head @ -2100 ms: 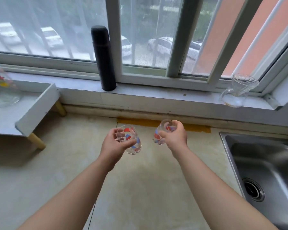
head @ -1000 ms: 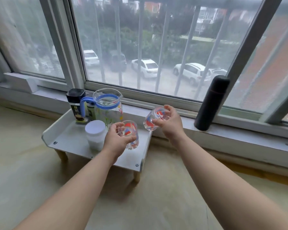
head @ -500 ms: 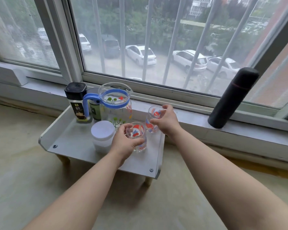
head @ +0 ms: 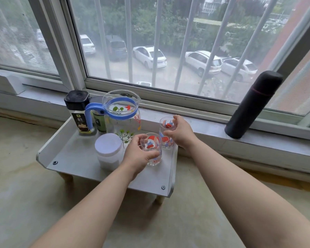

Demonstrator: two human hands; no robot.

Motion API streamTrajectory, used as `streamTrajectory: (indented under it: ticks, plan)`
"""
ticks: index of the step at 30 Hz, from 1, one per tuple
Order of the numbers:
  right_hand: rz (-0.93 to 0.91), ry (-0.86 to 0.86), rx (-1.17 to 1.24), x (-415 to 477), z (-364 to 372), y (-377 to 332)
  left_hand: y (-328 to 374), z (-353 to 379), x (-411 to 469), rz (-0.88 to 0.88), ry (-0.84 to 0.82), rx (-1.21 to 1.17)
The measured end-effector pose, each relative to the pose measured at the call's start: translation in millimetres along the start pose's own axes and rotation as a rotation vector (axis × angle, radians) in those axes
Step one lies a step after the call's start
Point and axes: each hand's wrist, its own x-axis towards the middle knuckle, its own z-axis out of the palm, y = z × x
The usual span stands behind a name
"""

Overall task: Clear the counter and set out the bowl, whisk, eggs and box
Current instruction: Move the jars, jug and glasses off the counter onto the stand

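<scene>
Left hand (head: 138, 154) grasps the near printed clear glass (head: 151, 149), standing on the small white shelf tray (head: 75, 158); right hand (head: 179, 133) loosens around the far glass (head: 166, 133), freeing the desk (head: 25, 203).

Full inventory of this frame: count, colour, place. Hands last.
shelf tray: 1, white, short wooden legs, on counter under window
glass pitcher: 1, clear with blue band and handle, back of tray
black-capped bottle: 1, clear, back left of tray
green-label container: 1, mostly hidden behind pitcher handle
white-lidded jar: 1, front of pitcher
patterned glasses: 2, clear with red and blue print, tray's right end, front, rear
flask: 1, black, on windowsill, right
left hand: grip around front glass
right hand: fingers loose at rear glass
</scene>
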Motion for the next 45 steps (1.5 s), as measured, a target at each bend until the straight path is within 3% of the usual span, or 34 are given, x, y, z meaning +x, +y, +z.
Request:
streamTrajectory:
  ticks: [5,23,27,32,40,45]
  plan:
    - [0.039,-0.061,-0.003,-2,-6,2,3,11,2,0.001,-0.037,0.008]
    - [0.121,0.072,0.123,-34,-31,31,12,31,0,0.001,-0.041,0.073]
    - [0.156,0.121,0.183,-50,-35,39,16,36,-7,0.041,0.054,0.102]
    - [0.174,0.216,0.261,-79,-49,47,29,47,-21,0.243,0.204,0.168]
    - [0.187,0.352,0.374,-133,-88,66,47,82,-61,0.261,0.073,-0.098]
    - [0.210,0.405,0.401,-173,-113,88,40,111,-95,0.199,-0.021,-0.107]
